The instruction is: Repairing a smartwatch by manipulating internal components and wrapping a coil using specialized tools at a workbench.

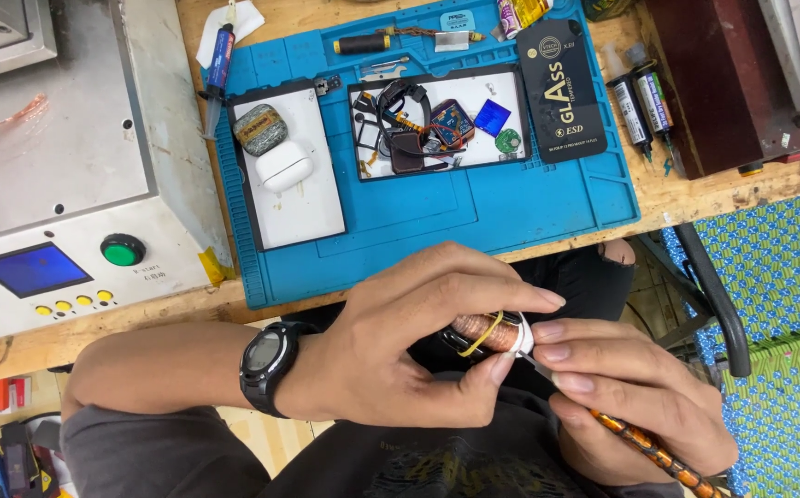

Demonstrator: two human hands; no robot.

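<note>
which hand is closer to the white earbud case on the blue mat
Left. The left hand sits just below the mat's near edge, below and right of the white earbud case. The right hand, gripping an orange-handled tool, is farther right and lower.

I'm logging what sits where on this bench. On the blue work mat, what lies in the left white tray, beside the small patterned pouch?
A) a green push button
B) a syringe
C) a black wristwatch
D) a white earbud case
D: the white earbud case rests in the left white tray, just below the patterned pouch on the blue mat.
</note>
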